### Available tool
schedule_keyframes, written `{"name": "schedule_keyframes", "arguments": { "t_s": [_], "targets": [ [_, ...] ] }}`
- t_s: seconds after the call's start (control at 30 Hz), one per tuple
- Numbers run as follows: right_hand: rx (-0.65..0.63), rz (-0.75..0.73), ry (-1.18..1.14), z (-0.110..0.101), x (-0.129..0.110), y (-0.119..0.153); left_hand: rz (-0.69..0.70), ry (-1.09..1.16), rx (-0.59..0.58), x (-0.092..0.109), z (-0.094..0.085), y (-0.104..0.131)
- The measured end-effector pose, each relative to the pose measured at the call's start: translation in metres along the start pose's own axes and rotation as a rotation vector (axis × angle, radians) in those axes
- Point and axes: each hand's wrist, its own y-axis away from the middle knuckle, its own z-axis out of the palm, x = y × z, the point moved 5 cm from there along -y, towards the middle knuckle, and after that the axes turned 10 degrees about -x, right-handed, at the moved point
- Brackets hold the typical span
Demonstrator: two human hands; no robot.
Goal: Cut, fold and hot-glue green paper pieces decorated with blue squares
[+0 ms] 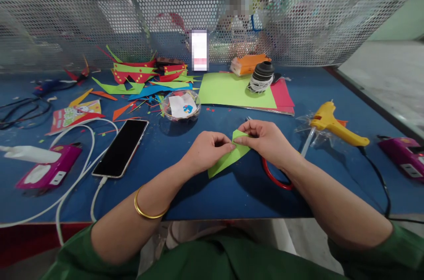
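Head view shows both grips clamped on one folded piece of green paper point(228, 161): the left hand point(209, 149) pinches its left edge between thumb and fingers, while the right hand point(269, 142) pinches its upper right end. Holding it from two sides probably keeps such a thin, floppy piece steady — one pinch alone might let it twist. Red-handled scissors point(277, 179) lie partly hidden beneath the right hand and wrist, perhaps kept there for a quick reach. Right of that grip, a yellow glue gun point(326, 122) rests with a clear wrapper point(303, 127) beneath, which may catch drips. Straight ahead of the grips, a large green sheet point(220, 88) overlaps a red one point(284, 94), and a black spool-like thing point(263, 74) wound with white thread stands on them, possibly weighing them down. Ahead and left sit a clear tub point(181, 105) and red-and-green cutouts point(134, 76); farther left of the left grip, a phone point(122, 149) lies plugged into a white cable point(94, 145). Everything shares a blue surface point(212, 202) sprinkled with paper scraps — behind it rises a perforated metal screen point(175, 10), with blurred shapes beyond.
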Motion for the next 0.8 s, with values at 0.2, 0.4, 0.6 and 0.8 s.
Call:
{"name": "schedule_keyframes", "arguments": {
  "t_s": [0.2, 0.4, 0.6, 0.8],
  "targets": [
    [-0.044, -0.026, 0.083, -0.001, 0.000, 0.000, -0.021, -0.051, 0.039, -0.002, -0.004, 0.000],
    [-0.042, -0.076, 0.268, -0.002, -0.003, -0.001, -0.051, -0.057, 0.008, -0.003, -0.005, -0.003],
    [0.301, -0.307, 0.496, -0.042, -0.037, 0.020, -0.101, -0.138, 0.019, -0.007, -0.020, -0.004],
    [0.323, 0.082, 1.172, -0.051, -0.017, 0.072, -0.129, -0.391, -0.239, -0.007, -0.024, -0.004]
  ]
}}
